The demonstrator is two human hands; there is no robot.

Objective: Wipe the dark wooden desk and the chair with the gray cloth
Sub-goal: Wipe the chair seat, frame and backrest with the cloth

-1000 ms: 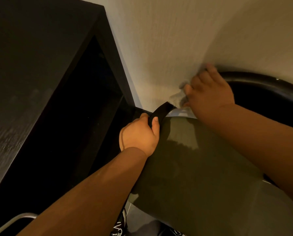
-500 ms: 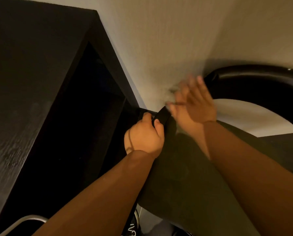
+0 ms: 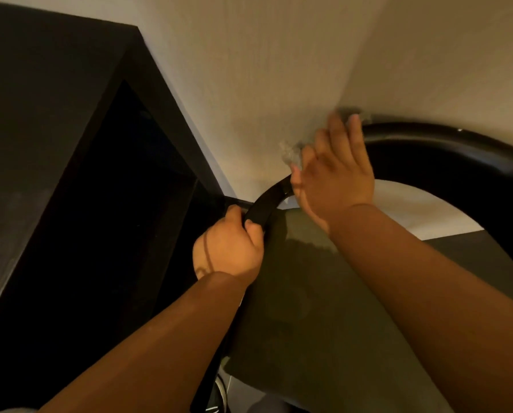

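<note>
Cloth (image 3: 291, 153), gray and smeared by motion blur, lies under the right hand (image 3: 335, 174) on the black curved rail (image 3: 443, 141) of the chair (image 3: 324, 317). That hand is flat, fingers straight and close together, pressing the cloth against the top of the rail. Only two scraps of cloth show against the wall (image 3: 249, 70), one past the fingertips and one beside the thumb edge. Whether the thumb hooks under the rail I cannot tell.

The left hand (image 3: 228, 248) is curled tight round the same rail lower down, where it bends toward the seat (image 3: 273, 338), thumb on top and fingers wrapped behind. A thin dark band (image 3: 206, 248) circles that hand near the wrist. Both forearms are bare and reach in from the bottom edge.

The olive seat fills the lower middle, partly under the right forearm. The rail arcs away to the right, with a pale surface showing through its opening. The dark wooden worktop (image 3: 40, 129) stands to the left, its corner against the wall, with a black recess below its edge. The chair sits just beside it.
</note>
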